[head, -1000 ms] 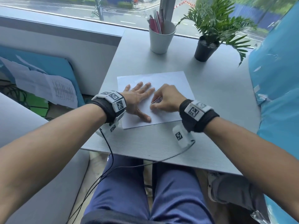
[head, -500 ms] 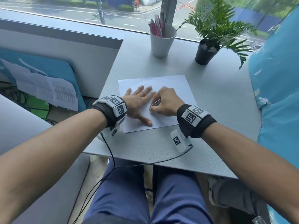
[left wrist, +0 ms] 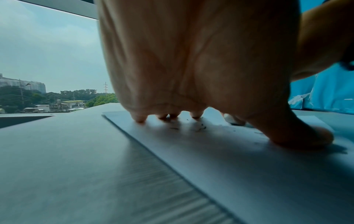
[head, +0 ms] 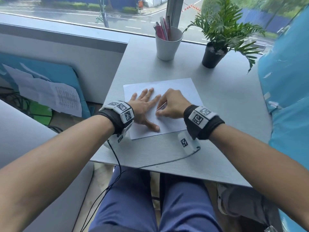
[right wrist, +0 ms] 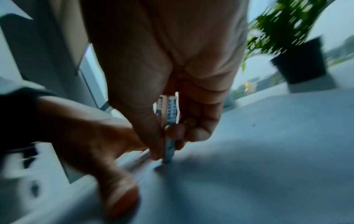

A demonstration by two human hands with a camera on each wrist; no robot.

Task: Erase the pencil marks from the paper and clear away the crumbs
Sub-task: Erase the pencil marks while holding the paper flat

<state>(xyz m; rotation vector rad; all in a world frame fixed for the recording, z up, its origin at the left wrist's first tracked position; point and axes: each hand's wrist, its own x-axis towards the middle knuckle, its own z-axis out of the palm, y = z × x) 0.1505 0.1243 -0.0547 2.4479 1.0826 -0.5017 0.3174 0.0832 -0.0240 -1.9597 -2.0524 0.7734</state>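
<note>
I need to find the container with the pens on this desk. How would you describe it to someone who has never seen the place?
Look at the far edge of the grey table, by the window. Two pots stand there: the white cup is to the left of the black plant pot. Only it holds pink and white pens, no leaves.

No legible text on anything

Paper (head: 175, 91): white, on a pale grey table (head: 225, 101) with fine grain. Crumbs (left wrist: 201, 128): dark specks. Cup (head: 168, 46): white, holding pink and white sticks. Plant pot (head: 212, 58): black; leaves green. Wristbands (head: 203, 122): black, with black-and-white square markers. Trousers (head: 133, 198): dark blue.
</note>
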